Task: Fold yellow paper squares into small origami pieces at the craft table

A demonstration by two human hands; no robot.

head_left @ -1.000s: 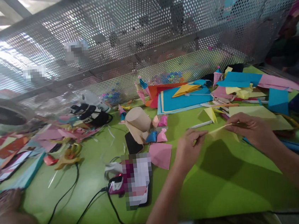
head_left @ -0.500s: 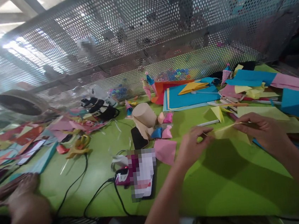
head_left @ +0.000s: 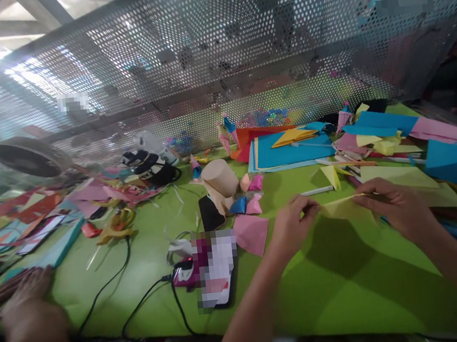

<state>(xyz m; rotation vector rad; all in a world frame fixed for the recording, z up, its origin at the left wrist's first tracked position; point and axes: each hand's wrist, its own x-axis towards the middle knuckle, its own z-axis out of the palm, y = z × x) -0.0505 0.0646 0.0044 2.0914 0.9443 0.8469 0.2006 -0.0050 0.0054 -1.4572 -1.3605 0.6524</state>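
Observation:
A thin sheet of yellow paper [head_left: 340, 206] is stretched between my two hands, a little above the green tabletop. My left hand [head_left: 297, 221] pinches its left edge between thumb and fingers. On the other side my right hand [head_left: 393, 202] grips the right edge, its fingers curled over the paper. Just behind the sheet lie a white pen [head_left: 316, 190] and a small folded yellow paper piece [head_left: 330, 176]. More flat yellow paper [head_left: 400, 176] rests beyond my right hand. A square of pink paper [head_left: 252, 232] lies left of my left hand.
A phone [head_left: 218, 270] and a cabled magenta device [head_left: 184, 274] lie left of my forearm. Behind them stand a tan paper roll [head_left: 220, 177] and small folded pieces. Blue sheets [head_left: 283, 151] lie at the back, before a perforated metal screen [head_left: 200, 59]. Another person's hand [head_left: 28, 287] rests at far left.
My hands still hold the yellow paper at both edges; the sheet now looks flatter and more level between them. The whole view has shifted slightly.

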